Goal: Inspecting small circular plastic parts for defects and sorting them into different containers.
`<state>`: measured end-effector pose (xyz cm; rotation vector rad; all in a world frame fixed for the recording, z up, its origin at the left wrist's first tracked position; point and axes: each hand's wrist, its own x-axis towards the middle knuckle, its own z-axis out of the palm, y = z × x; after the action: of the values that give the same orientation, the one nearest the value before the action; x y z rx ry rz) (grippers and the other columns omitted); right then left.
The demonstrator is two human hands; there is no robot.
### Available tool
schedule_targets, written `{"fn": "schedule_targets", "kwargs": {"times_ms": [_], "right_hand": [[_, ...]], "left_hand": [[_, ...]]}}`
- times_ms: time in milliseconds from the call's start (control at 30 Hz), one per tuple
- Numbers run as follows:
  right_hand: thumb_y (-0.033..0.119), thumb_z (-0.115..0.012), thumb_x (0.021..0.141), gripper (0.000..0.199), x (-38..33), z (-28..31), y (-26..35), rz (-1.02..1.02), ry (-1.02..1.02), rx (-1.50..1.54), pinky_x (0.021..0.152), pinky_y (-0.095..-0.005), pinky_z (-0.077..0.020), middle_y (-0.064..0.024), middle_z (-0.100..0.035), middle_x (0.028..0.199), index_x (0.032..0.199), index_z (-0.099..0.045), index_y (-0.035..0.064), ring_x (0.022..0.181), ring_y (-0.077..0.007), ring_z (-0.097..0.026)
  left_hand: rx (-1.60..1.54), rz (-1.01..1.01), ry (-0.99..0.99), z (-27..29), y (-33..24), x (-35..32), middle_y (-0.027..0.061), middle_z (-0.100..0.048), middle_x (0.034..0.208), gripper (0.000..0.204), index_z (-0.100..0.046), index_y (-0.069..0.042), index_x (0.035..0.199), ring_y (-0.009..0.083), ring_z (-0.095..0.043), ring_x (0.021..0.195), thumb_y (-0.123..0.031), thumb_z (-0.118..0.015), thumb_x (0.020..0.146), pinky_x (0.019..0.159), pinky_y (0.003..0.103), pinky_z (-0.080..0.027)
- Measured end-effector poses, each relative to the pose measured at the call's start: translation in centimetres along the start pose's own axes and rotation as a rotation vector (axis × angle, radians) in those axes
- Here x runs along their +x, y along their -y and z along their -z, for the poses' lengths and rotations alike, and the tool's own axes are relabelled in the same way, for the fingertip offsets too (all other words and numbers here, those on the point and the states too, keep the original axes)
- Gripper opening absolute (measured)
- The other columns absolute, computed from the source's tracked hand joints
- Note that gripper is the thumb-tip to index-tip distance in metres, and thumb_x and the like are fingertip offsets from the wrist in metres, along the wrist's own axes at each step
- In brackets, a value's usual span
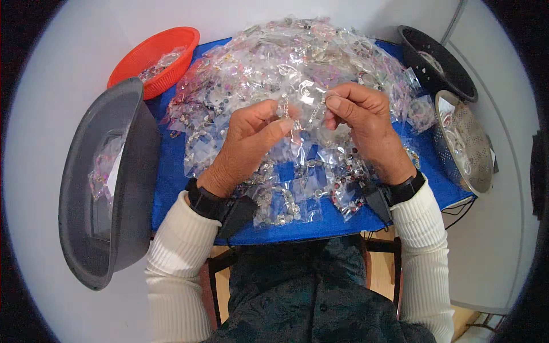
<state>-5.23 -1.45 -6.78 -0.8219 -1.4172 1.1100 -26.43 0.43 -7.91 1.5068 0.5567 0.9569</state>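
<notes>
Over the near side of a heap of small clear plastic packets point(297, 51), my two hands are raised close together. Between the fingertips of my left hand point(247, 140) is a silver-coloured chain bracelet point(314, 116), pinched by thumb and forefinger. My right hand point(370, 123) also pinches it, thumb against forefinger, a little higher and to the right. Part of the bracelet is lost among the shiny packets behind. Just below my hands lie packets with beaded jewellery point(283, 208) inside.
A blue cloth point(171, 188) covers the table. At the left stand a red plastic basket point(163, 48) and a deep grey tub point(137, 188), each with packets inside. A black perforated basket point(457, 68) and a metal colander point(483, 154) with packets stand at the right.
</notes>
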Motion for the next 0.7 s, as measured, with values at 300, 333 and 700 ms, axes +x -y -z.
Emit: {"fn": "schedule_targets", "kwargs": {"times_ms": [300,333,700], "right_hand": [[0.014,-0.059,0.087,0.013,0.2,0.0,0.1,-0.027,-0.084,0.02,0.061,-0.0229,-0.045,-0.0035,-0.06,0.074,0.09,-0.062,0.001,0.065,-0.0107,-0.055],[0.013,-0.059,0.087,0.013,0.1,0.0,0.1,-0.033,-0.065,0.014,0.061,-0.0229,-0.0449,-0.0033,-0.06,0.074,0.089,-0.062,0.0011,0.065,-0.0105,-0.055],[0.011,-0.058,0.087,0.013,-0.1,-0.1,0.2,-0.039,0.076,-0.094,0.058,-0.0228,-0.0448,-0.0015,-0.058,0.069,0.08,-0.061,0.001,0.061,-0.0093,-0.054]], "left_hand": [[0.096,-0.073,-0.094,1.0,1.1,0.4,0.0034,-0.063,0.087,0.021,-0.059,0.002,0.101,0.0089,-0.057,0.077,-0.011,-0.052,0.087,0.072,0.025,-0.047],[0.068,-0.065,-0.128,1.0,1.2,0.4,0.0031,-0.062,0.086,0.02,-0.059,0.002,0.1,0.0089,-0.057,0.076,-0.012,-0.052,0.087,0.072,0.025,-0.048],[-0.213,-0.074,-0.289,1.3,1.4,0.5,0.0006,-0.059,0.083,0.017,-0.06,-0.001,0.1,0.0093,-0.056,0.075,-0.013,-0.057,0.088,0.074,0.028,-0.048]]}}
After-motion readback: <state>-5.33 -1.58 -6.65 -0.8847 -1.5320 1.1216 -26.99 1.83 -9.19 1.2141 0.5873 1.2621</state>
